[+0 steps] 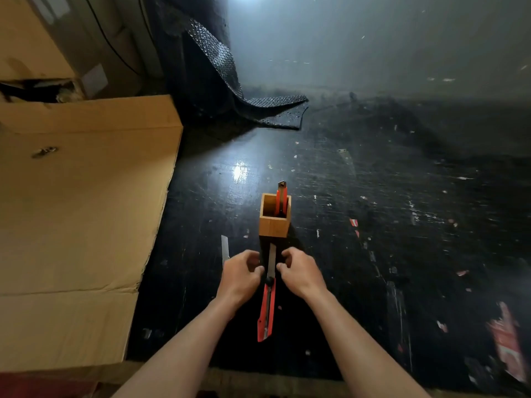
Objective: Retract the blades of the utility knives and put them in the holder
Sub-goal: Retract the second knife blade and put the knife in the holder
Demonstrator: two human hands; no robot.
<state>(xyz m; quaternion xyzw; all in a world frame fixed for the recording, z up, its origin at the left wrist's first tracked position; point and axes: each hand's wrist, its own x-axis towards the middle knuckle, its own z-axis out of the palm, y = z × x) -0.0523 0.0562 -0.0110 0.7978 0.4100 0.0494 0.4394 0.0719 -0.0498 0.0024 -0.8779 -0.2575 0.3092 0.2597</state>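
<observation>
A red utility knife (266, 311) lies on the black table, its grey blade (271, 261) extended toward a square wooden holder (274, 224). My left hand (241, 275) and my right hand (300, 272) close on the knife's front end from either side, just above the black slider knob (269, 280). A second red knife (282, 198) stands upright in the holder. Left of my left hand a bare grey blade (224, 249) shows on the table; whatever it belongs to is hidden behind the hand.
A large flattened cardboard sheet (80, 211) covers the table's left side. Black bubble wrap (267, 110) drapes down at the back. Red-and-white paper scraps (505, 343) lie at the right near the front edge.
</observation>
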